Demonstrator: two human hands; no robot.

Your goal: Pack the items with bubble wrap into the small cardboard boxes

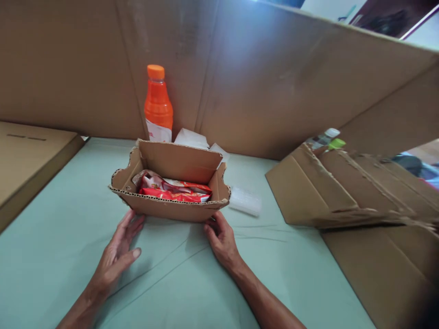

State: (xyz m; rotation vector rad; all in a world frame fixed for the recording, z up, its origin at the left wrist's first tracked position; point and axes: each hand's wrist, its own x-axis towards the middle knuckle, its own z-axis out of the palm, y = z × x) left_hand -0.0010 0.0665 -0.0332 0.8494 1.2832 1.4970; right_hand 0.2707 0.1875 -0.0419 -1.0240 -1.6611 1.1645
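Note:
A small open cardboard box [171,211] stands on the pale green tabletop, its rim rough and cut unevenly. Red snack packets [174,194] lie inside it. My left hand [118,253] is at the box's near left corner, fingers stretched and thumb apart, holding nothing. By the near right corner, my right hand [221,240] has its fingers curled at the lower edge; the fingertips are partly hidden, and whether they grip the box I cannot tell.
Behind the box stand an orange bottle [158,105] and white paper-like pieces [192,138]. A clear plastic packet [245,201] lies to its right. Larger cardboard boxes [302,192] with bottles are at the right, a flat carton [30,155] at the left. A tall cardboard wall [257,82] closes the back.

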